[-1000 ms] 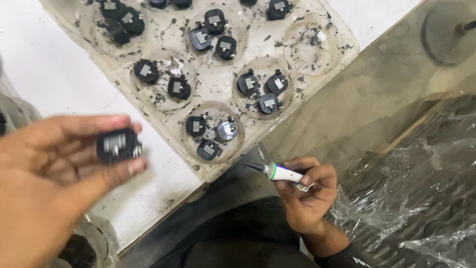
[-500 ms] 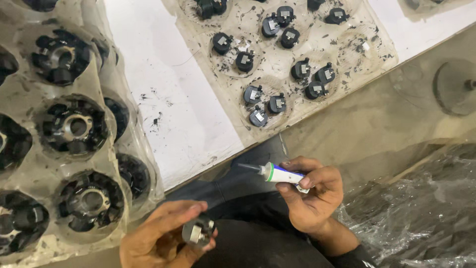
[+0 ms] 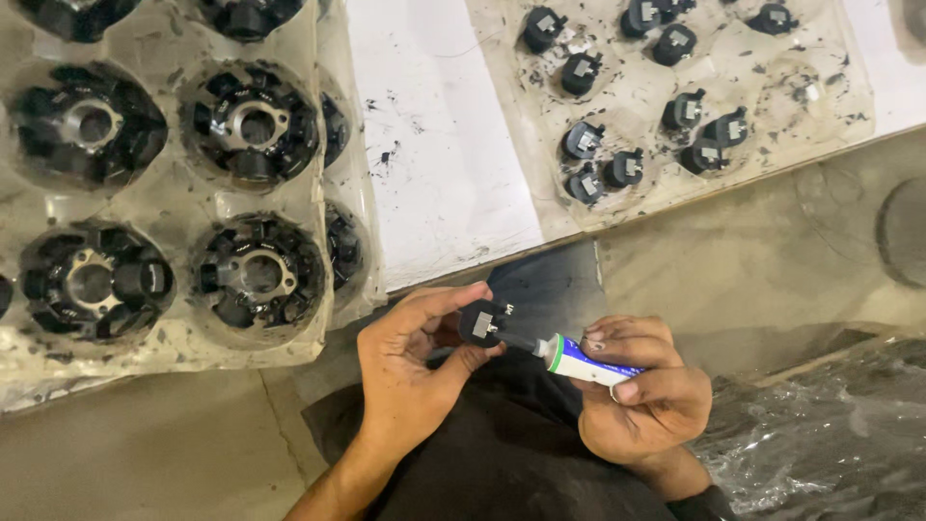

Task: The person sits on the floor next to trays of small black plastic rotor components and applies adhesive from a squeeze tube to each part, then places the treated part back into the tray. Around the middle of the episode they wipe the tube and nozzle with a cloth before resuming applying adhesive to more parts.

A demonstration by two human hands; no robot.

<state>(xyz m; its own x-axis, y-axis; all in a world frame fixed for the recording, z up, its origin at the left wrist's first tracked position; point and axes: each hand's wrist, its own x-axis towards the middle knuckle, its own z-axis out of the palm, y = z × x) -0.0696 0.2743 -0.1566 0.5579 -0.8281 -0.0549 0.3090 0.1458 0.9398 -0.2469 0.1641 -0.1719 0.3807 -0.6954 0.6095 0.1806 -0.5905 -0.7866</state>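
A clear moulded plastic tray (image 3: 174,207) at the left holds large black round metal rotor parts (image 3: 256,125), one in each cup. A second, dirtier shallow tray (image 3: 637,106) on the white table holds many small black plastic caps (image 3: 584,140). Below, the left hand (image 3: 410,371) pinches one small black plastic component (image 3: 482,323) between thumb and fingers. The right hand (image 3: 641,400) is clenched around a white-and-blue tube (image 3: 584,360), its dark nozzle touching the component.

I'm seeing the tray of round housings (image 3: 174,338) sitting up-left of my left hand (image 3: 410,371), and the small-parts tray (image 3: 637,207) lying beyond my right hand (image 3: 641,396).
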